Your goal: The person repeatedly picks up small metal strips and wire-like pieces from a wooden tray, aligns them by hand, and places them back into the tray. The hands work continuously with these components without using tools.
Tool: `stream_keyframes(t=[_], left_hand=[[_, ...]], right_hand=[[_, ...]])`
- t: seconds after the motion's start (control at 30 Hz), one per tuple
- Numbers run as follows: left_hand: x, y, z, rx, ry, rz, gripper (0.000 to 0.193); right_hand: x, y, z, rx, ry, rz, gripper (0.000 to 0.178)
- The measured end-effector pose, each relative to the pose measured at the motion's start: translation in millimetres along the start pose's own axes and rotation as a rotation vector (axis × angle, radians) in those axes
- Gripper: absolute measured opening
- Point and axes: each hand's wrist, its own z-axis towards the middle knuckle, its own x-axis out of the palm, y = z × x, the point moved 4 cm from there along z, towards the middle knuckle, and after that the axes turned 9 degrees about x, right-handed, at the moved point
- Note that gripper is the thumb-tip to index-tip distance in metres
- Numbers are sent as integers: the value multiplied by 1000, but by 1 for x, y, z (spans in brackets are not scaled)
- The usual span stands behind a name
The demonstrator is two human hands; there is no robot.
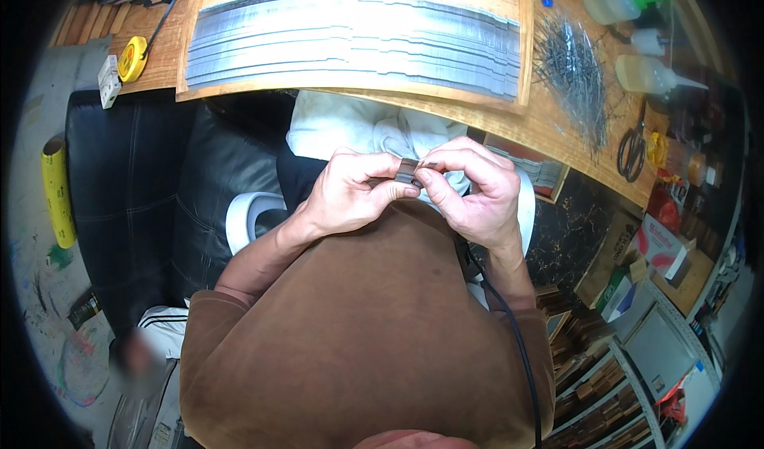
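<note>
In front of my chest, both hands meet around a small dark brown piece (407,171) that looks banded, perhaps wood; its exact kind I cannot make out. My left hand (350,186) pinches one side between thumb and fingers. From the other side my right hand (477,186) closes thumb and fingertips on its end, hiding part of it. Just beyond my hands, a white cloth (342,127) lies over my lap. Further off, a shallow wooden tray (525,43) holds rows of thin grey strips (350,43) on the table.
Thin metal wires (569,75) lie heaped on the table right of the tray, near black scissors (631,153) and squeeze bottles (613,5). A yellow tape measure (133,58) sits at the left edge. A black sofa (135,163) stands left; boxes (660,246) and shelves (605,385) stand right.
</note>
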Motion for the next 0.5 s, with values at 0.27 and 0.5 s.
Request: stream_keyframes(t=[0.27,0.5], left_hand=[[1,-1,0,12,-11,28,19],[2,-2,1,-25,-29,-27,16]], right_hand=[[-1,2,0,-19,-3,-5,10],[-2,3,-2,12,-33,-13,10]])
